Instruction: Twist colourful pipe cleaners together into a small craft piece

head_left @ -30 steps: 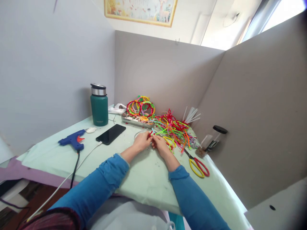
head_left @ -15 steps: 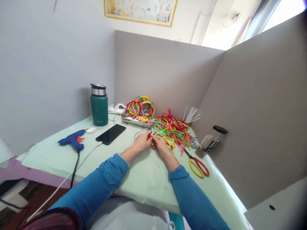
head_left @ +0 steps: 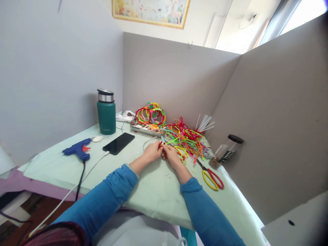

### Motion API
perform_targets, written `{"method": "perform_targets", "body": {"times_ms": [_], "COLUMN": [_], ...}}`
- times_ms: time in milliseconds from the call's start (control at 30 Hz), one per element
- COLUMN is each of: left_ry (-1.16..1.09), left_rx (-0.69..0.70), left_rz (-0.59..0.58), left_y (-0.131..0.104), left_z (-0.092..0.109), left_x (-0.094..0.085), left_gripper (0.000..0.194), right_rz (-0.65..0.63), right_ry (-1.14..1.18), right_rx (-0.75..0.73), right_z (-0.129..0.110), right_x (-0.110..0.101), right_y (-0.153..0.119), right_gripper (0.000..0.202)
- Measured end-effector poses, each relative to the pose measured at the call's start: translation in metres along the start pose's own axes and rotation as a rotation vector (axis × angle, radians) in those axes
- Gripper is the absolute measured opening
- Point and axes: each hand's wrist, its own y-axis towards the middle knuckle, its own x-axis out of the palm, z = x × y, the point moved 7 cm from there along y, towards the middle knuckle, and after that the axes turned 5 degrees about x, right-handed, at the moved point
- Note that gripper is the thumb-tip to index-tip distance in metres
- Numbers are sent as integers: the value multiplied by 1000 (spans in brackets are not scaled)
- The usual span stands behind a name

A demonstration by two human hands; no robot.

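My left hand (head_left: 153, 151) and my right hand (head_left: 171, 154) meet over the middle of the table, fingertips close together. Both are closed in a pinch on a small piece with red and light blue parts (head_left: 163, 140); its exact shape is too small to tell. Just beyond my hands lies a tangled heap of coloured fuzzy stems (head_left: 183, 131). A thin grey loop (head_left: 145, 142) lies on the cloth beside my left hand. Right of my right hand are scissors (head_left: 212, 179) with one yellow and one red handle.
A metal tray (head_left: 143, 130) holds coloured rings. At left are a green bottle (head_left: 106, 118), a black phone (head_left: 119, 143) on a white cable, and a blue glue gun (head_left: 78, 149). A clear jar (head_left: 228, 150) lies at right. Grey panels surround the table.
My fingers shift very slightly around the small piece; both hands stay in the same place. The view has moved a tiny bit.
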Motion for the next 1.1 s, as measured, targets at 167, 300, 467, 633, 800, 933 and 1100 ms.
{"method": "perform_targets", "body": {"times_ms": [167,300,467,633,800,933,1100], "left_ry": [-1,-13,-15,-10,-8,-15,-11], "left_rx": [-6,12,16,7,3,-16,-10], "left_rz": [-10,-3,1,-5,-11,-17,-17], "left_y": [-1,0,-1,-1,-1,-2,-2], "left_z": [0,0,-1,-1,0,0,1], "left_x": [0,1,1,1,0,-1,-1], "left_gripper": [23,23,23,24,22,22,23], "right_rz": [8,11,9,13,12,9,9], "right_ry": [-32,-32,-46,-52,-53,-58,-50], "right_rx": [1,-3,-15,-17,-12,-11,-10], "right_z": [-2,-1,0,0,2,2,1], "right_x": [0,0,0,0,0,0,0], "right_y": [-1,0,1,1,2,2,1], "right_gripper": [36,35,34,36,35,36,36]}}
